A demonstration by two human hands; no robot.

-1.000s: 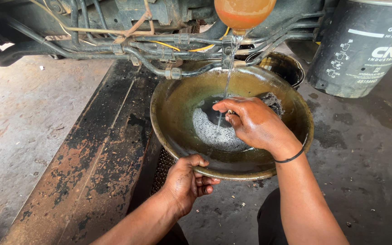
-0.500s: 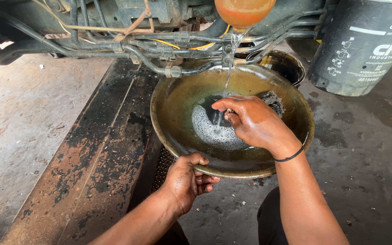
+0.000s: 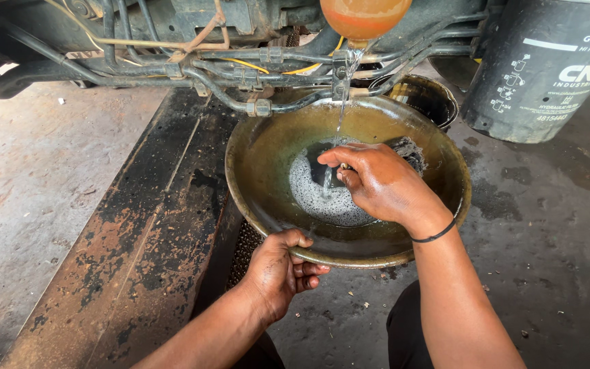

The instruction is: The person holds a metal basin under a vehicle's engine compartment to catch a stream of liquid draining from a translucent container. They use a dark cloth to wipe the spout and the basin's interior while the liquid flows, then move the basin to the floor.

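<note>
Gripping the near rim of a wide, dented metal basin (image 3: 261, 171), my left hand (image 3: 278, 273) has its thumb hooked over the edge and its fingers curled underneath, where their tips are partly hidden. My right hand (image 3: 380, 184) reaches into the basin from the right, fingers bent loosely around something small under a thin stream of liquid (image 3: 339, 116); I cannot tell what it holds, since froth and the fingers themselves cover it. A patch of white foam (image 3: 322, 198) lies in the bottom beside a dark lump (image 3: 408, 150) that is too murky to identify. The stream falls from an orange bulb-shaped vessel (image 3: 363, 17), cut off by the top edge, hanging among grimy pipes and hoses (image 3: 240, 75). Behind the basin sits a black bucket (image 3: 421, 96), mostly screened by the basin rim, and at upper right a dark cylindrical canister (image 3: 537, 75), cropped at the top. A rusty steel plate (image 3: 131, 239) runs along the concrete floor (image 3: 22, 178) at left.
</note>
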